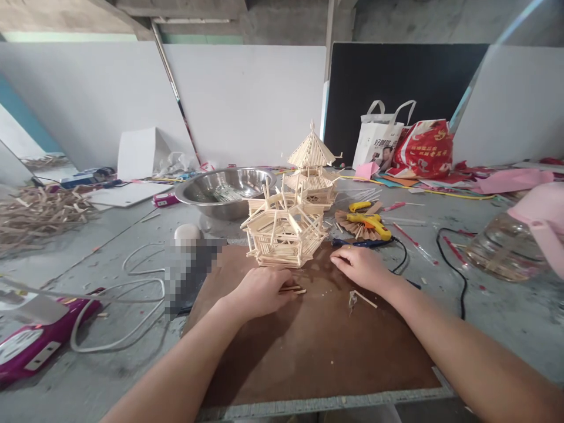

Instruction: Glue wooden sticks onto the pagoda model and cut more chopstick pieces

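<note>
My left hand rests on the brown board, its fingers curled round a few short wooden sticks. Just beyond it stands an open-topped pavilion model built of thin sticks, with slanting pieces rising from its upper rim. My right hand lies to the right of the model, fingers bent and closed; what they hold, if anything, is hidden. A loose stick lies on the board below my right hand, beside a small greyish scrap.
Behind stands a roofed stick pavilion, beside a metal basin. A yellow glue gun lies at right, near a clear jug with a pink lid. A purple power strip and white cables are at left.
</note>
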The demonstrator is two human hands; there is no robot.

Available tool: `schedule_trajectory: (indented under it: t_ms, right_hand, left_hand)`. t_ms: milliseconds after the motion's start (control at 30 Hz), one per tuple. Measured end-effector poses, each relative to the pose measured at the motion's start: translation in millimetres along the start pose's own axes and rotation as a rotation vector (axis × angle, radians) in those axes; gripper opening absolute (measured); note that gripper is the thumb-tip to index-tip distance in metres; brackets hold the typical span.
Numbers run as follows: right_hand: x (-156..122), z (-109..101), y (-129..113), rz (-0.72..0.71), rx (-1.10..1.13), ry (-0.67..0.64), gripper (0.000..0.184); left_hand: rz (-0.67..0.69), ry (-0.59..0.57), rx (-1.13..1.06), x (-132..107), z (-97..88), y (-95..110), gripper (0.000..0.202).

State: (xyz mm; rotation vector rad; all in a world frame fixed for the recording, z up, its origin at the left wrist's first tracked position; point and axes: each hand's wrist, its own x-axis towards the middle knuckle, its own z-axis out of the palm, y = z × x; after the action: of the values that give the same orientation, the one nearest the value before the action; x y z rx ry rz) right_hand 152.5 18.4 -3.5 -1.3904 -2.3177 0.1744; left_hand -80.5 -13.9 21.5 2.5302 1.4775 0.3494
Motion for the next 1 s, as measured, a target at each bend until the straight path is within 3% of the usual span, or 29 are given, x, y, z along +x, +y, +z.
schedule_trajectory:
  t_ms: [200,367,700,1000]
  right_hand:
    - [4,-23,16,0.112,-0.04,0.073,0.025]
    - [5,-39,33,0.272,-0.211,0.132,0.026]
    - [9,-32,58,0.42,-0.249,0.201,0.029]
    - [9,-33,65,0.511,-0.241,0.286,0.028]
  left_hand:
    - [0.019,-0.028,0.024,1,4.9,-1,0.006]
    - [0.007,-0.063,0.079,3,3.6,4,0.01]
    - [0.011,-0.004,0.004,4,4.2,6,0.013]
    - [-0.018,-0.095,0.057,4,3.3,11,0.019]
